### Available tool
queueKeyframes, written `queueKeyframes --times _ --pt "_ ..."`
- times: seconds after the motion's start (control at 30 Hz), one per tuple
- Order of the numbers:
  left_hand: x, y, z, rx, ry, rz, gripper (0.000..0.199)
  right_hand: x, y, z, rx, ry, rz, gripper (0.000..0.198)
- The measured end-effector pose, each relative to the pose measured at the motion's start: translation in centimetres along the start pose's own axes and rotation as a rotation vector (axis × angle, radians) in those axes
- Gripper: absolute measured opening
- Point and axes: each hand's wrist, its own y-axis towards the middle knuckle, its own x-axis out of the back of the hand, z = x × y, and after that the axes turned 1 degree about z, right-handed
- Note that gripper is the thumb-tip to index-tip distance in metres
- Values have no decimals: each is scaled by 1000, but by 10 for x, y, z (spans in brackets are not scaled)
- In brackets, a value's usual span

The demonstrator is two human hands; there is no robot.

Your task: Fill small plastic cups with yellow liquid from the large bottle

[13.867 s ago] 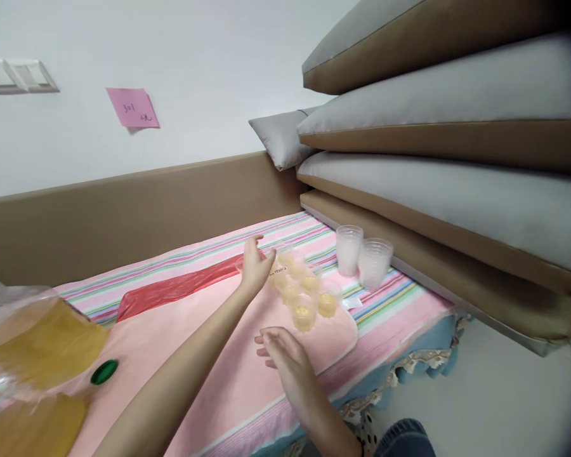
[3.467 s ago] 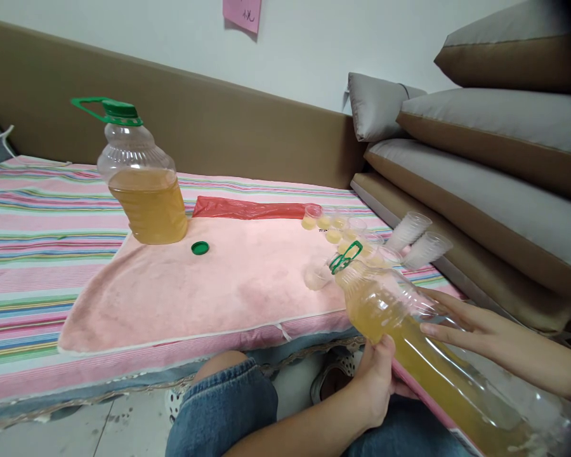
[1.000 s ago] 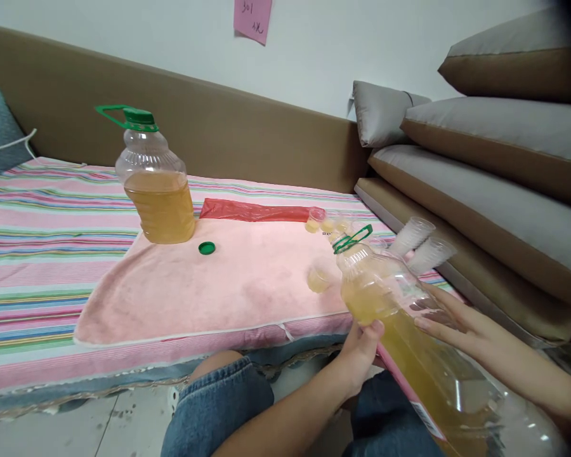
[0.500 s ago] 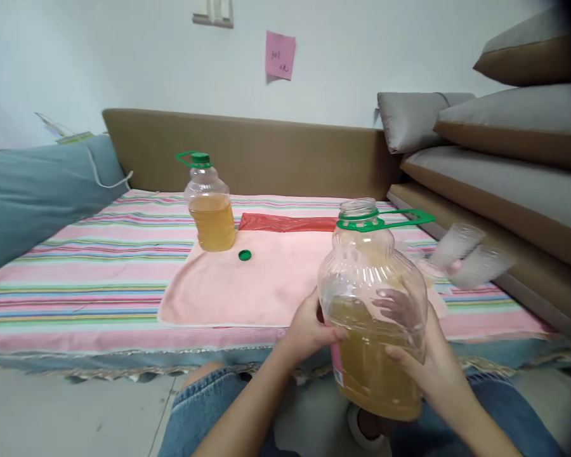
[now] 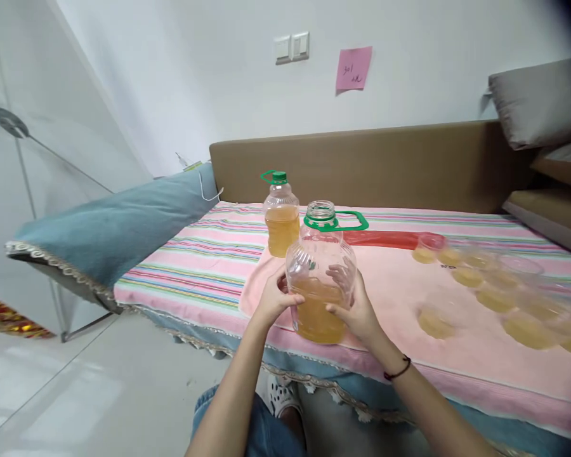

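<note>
Between my two hands I hold a clear plastic jug (image 5: 320, 311), about half full of yellow liquid. Its mouth is uncapped, with a green ring handle (image 5: 354, 221) round the neck pointing right. My left hand (image 5: 273, 298) grips the jug's left side, thumb on the front. On the right side, my right hand (image 5: 359, 311) wraps round it, and its fingers show through the plastic. The jug is upright at the front edge of the pink cloth (image 5: 390, 298); whether its base touches the cloth I cannot tell. Behind it stands a second, capped jug (image 5: 283, 228) of yellow liquid.
Several clear plastic cups (image 5: 499, 295) of yellow liquid stand on the right of the cloth, one cup (image 5: 436, 320) nearer the jug. A flat red plastic bag (image 5: 385, 238) lies behind. Grey cushions (image 5: 537, 105) are at the right, a blue bolster (image 5: 137, 222) at the left.
Both hands have carried the open jug left and away from me, over the cloth's front edge. My view has turned left, and the filled cups now show. The loose green cap is no longer visible.
</note>
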Motion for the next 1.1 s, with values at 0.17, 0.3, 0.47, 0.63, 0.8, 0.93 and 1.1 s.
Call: queueKeyframes --times 0.17,0.3,0.47,0.63,0.8,0.93,1.1 --pt "25 5 -3 -43 11 -116 81 -34 34 -24 27 110 11 99" --pt "37 9 -10 -77 -3 -189 72 -52 51 -34 53 111 26 100" --pt "44 6 -13 -52 11 -234 65 -65 59 -46 61 110 32 101" --pt "40 0 -22 15 10 -168 67 -68 59 -49 55 81 42 110" --pt "28 2 -21 -8 123 -191 87 -48 55 -40 -6 -80 98 116" --pt "21 6 -10 18 299 -346 99 6 39 -10 41 -192 80 99" --pt "22 7 6 148 360 -449 82 112 -3 43 131 -387 -27 74"
